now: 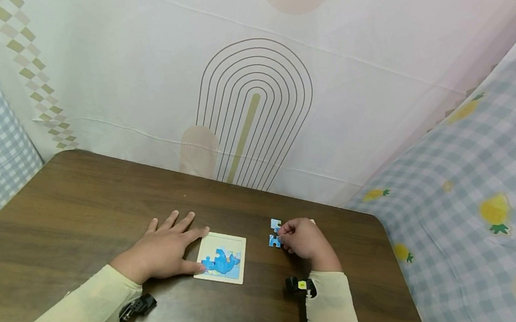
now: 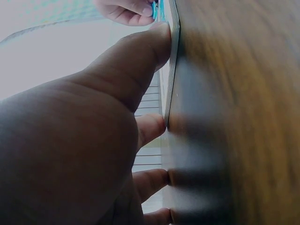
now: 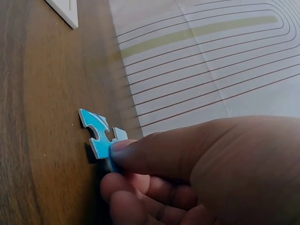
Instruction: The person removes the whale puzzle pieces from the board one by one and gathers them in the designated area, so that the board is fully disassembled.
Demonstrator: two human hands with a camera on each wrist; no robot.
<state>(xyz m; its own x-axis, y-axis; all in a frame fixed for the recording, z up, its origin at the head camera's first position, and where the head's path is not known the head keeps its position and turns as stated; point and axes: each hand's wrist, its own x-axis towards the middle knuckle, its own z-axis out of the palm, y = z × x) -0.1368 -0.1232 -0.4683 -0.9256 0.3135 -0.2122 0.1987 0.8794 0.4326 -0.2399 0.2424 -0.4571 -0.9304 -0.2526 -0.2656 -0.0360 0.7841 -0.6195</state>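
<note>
A small square jigsaw board (image 1: 226,237) with a pale rim lies on the table, its inside partly filled by a blue whale picture (image 1: 226,267). My left hand (image 1: 160,253) is spread flat at the board's left side. Its thumb (image 2: 157,44) rests on the rim, and the index fingertip touches the upper left corner. Right of the board, my right hand (image 1: 304,239) pinches a blue puzzle piece (image 3: 101,147) between thumb and curled fingers; the fingers partly hide it. Loose pieces lie by these fingertips, including a pale blue one (image 1: 275,224).
The brown wooden table (image 1: 107,203) has rounded far corners. Behind it hangs a pale patterned cloth (image 1: 152,92), and a checked cloth (image 1: 461,203) drapes along the right side. A small pale thing (image 1: 312,221) shows behind the right hand, mostly hidden.
</note>
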